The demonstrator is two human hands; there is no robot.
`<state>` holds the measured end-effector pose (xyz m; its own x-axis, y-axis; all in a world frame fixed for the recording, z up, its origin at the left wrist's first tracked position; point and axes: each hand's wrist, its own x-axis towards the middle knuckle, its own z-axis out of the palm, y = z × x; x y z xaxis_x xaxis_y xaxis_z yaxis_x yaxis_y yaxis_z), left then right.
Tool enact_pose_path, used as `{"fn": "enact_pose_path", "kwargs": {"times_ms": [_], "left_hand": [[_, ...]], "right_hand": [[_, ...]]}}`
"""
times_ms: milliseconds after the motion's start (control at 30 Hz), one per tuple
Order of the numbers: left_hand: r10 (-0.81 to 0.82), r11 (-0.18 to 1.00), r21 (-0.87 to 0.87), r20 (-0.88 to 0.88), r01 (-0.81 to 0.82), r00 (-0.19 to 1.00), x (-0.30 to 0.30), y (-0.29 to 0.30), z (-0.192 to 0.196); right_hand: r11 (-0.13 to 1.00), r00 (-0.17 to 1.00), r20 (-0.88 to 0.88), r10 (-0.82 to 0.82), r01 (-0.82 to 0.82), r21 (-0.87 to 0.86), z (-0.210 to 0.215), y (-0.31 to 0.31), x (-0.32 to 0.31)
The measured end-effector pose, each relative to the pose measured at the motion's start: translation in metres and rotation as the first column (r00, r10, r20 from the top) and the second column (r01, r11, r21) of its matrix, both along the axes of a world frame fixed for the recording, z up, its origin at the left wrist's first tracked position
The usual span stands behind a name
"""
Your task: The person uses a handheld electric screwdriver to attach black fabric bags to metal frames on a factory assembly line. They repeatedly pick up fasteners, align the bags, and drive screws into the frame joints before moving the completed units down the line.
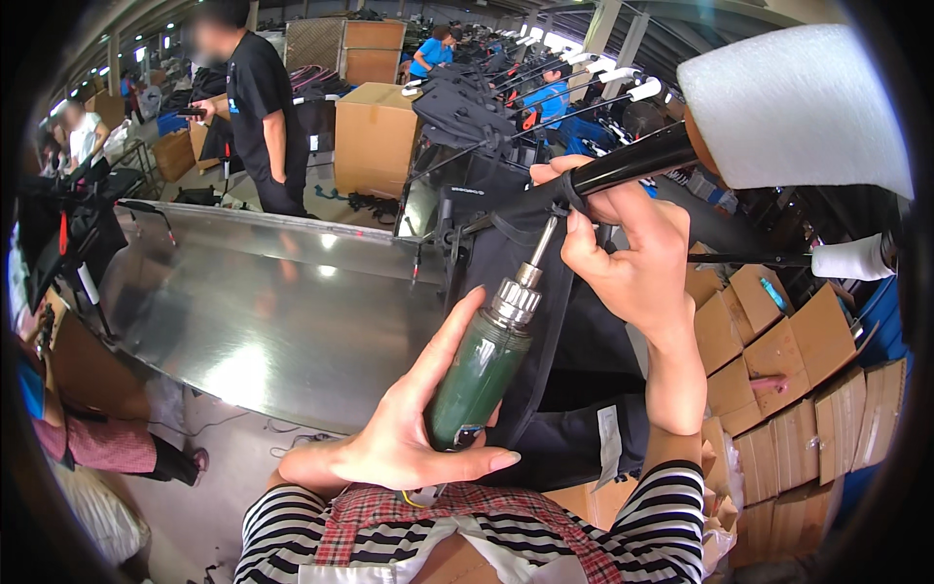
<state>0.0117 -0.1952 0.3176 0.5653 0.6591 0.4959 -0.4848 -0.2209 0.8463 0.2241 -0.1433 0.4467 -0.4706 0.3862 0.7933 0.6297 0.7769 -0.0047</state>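
My left hand (404,423) is wrapped round a green electric screwdriver (474,389) with a silver collar. Its bit (547,241) slants up and away, the tip at a small black strap (572,195) on a black tube (637,164). Pinched fingers of my right hand (637,248) grip that strap against the tube; a screw, if there is one, is hidden at the bit's tip. White foam (793,107) covers the near right end of the tube. Below hangs black fabric (506,302) joined to the frame, which looks like a stroller's.
A shiny metal table (263,311) extends to the left. Flattened and open cardboard boxes (778,360) crowd the right side. Farther off stand a large carton (375,136), a person in black (258,107) and rows of folded frames with white-wrapped handles (642,91).
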Motion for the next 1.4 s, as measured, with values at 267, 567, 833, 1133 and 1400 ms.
{"fn": "enact_pose_path", "kwargs": {"times_ms": [267, 567, 833, 1133, 1400], "left_hand": [[-0.333, 0.889, -0.202, 0.335, 0.412, 0.882, 0.008, -0.007, -0.001], [-0.431, 0.802, -0.307, 0.297, 0.513, 0.852, -0.008, -0.002, -0.036], [-0.680, 0.691, -0.207, 0.139, 0.693, 0.720, 0.018, 0.015, -0.074], [-0.461, 0.780, -0.415, 0.124, 0.468, 0.879, 0.031, -0.008, -0.079], [-0.377, 0.823, -0.408, 0.129, 0.396, 0.917, 0.040, -0.019, -0.078]], "right_hand": [[0.998, 1.000, 0.026, 0.011, -0.013, 0.065, -0.004, 0.006, 0.006], [0.988, 0.989, -0.144, 0.044, -0.064, -0.137, -0.008, -0.027, 0.051], [0.702, 0.557, -0.440, -0.704, 0.452, -0.550, -0.174, -0.154, 0.249], [0.088, 0.035, -0.083, -0.996, 0.577, -0.812, -0.500, -0.311, 0.305], [-0.196, 0.010, 0.331, -0.943, 0.788, -0.584, -0.495, -0.284, 0.308]]}}
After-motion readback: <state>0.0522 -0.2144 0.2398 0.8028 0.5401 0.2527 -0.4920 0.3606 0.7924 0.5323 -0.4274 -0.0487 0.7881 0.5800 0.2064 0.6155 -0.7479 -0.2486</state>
